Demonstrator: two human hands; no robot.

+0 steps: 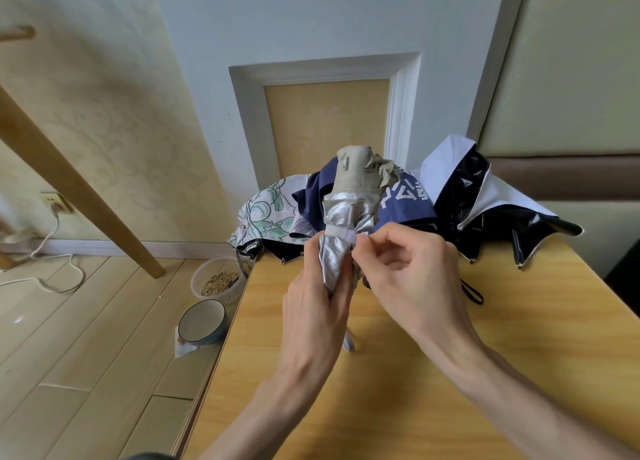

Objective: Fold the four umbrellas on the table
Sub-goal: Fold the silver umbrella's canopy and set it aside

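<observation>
A khaki and silver umbrella [349, 199] is rolled up tight and held upright above the wooden table [415, 373]. My left hand [315, 307] grips its lower end. My right hand [408, 269] pinches the pale closing strap [341, 234] that runs round the silver folds. Behind it, at the table's far edge, lie three loose umbrellas: a floral one [263, 217] on the left, a navy one with white lettering [405, 199] in the middle, and a black and white one [485, 196] on the right.
On the floor left of the table stand a plastic tub of grain [218, 281] and a dark bowl [202, 321]. A slanted wooden leg [79, 189] and a white cable [52, 279] are further left. A wall panel stands close behind the table.
</observation>
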